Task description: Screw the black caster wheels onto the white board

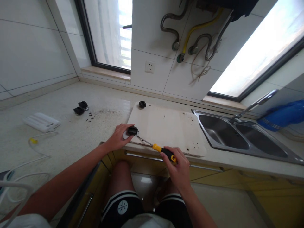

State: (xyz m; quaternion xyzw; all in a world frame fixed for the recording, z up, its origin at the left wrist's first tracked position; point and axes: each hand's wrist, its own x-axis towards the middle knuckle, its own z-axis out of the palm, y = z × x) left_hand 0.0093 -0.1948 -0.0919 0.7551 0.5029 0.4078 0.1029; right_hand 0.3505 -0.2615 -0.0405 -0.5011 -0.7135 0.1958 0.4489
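- Head view: the left hand pinches a black caster between thumb and fingers, at the near left corner of a pale board.
- Right hand, nearer the body, is wrapped around the handle of a yellow-and-black screwdriver.
- Between the hands, the screwdriver's long axis slants forward and leftward from the right fist, its tip at the caster's right side; whether it sits in a screw, I cannot tell. The left hand is nearer the tip.
- Just beyond the left hand, a second caster stands at the board's far left corner.
- Farther left of that hand lie two loose casters with scattered screws near them.
- Well right of the right hand, past the board, is a steel sink.
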